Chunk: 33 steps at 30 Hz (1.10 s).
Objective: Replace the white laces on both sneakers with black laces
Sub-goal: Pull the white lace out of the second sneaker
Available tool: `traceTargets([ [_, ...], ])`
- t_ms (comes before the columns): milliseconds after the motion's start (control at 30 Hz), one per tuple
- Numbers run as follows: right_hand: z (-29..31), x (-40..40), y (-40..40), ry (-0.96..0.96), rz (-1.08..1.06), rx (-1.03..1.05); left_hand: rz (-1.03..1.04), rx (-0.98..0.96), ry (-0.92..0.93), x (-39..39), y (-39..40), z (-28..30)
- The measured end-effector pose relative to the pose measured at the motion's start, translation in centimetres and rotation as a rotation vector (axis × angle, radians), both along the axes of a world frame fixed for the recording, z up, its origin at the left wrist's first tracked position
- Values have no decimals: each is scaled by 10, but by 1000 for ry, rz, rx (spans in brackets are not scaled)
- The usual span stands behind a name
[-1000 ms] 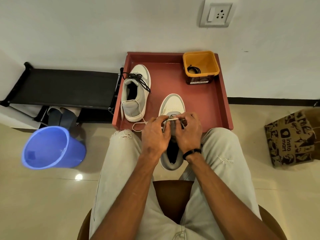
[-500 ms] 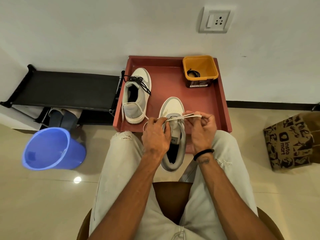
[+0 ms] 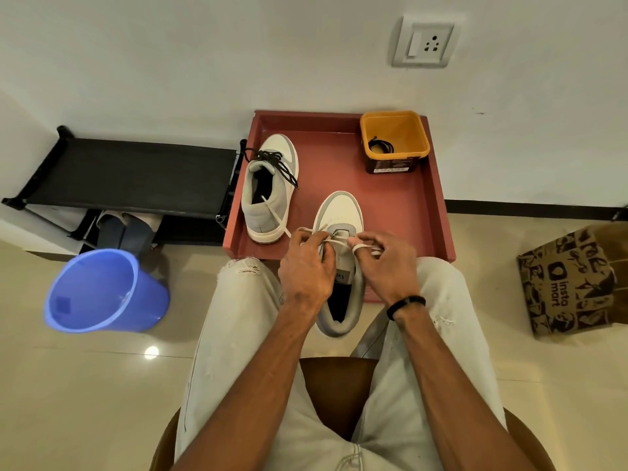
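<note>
A white and grey sneaker lies between my knees, its toe over the red tray. My left hand grips its left side and pinches the white lace, whose loose end trails left across the second sneaker's heel. My right hand holds the other lace end, looped round a finger. The second sneaker stands in the tray at the left with a black lace in its eyelets. A coiled black lace lies in the orange tub.
A blue bucket stands on the floor at the left, below a black shoe rack. A printed paper bag sits at the right. The wall runs close behind the tray. I sit on a brown stool.
My right hand has drawn the white lace in from the right, and it is now wrapped round a finger. The left hand stays on the sneaker, with the loose end flung left.
</note>
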State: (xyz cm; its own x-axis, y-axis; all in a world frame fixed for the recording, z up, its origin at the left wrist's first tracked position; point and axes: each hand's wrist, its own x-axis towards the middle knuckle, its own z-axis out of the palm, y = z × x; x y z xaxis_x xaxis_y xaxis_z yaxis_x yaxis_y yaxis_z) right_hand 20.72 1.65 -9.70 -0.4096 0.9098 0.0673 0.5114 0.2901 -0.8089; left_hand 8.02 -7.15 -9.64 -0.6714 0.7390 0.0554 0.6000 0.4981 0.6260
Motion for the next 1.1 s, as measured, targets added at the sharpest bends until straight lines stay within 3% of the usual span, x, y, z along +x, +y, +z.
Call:
traceTargets([
  [167,-5,4,5,-154,44,13,2,6,-6,0,-1,-2],
  [267,-7,8,6,-126,39,-58,4,5,-15,0,0,-3],
  [333,-5,7,6,13,-31,-170,7,0,-18,-1,0,-3],
  [467,3,5,8,481,-231,-486,15,-9,-10,-1,0,-5],
  [600,4,7,14,869,-264,-683,15,-21,-15,-2,1,-5],
  [800,3,12,20,1116,-274,-824,6,-21,-18,-1,0,-4],
  [900,5,12,20,1134,-318,-816,4,-19,-27,-1,0,-3],
  [1000,5,12,20,1013,-356,-759,2,-16,-34,-1,-1,-2],
  [1100,3,13,18,636,-345,-495,8,-18,-30,0,-2,-2],
])
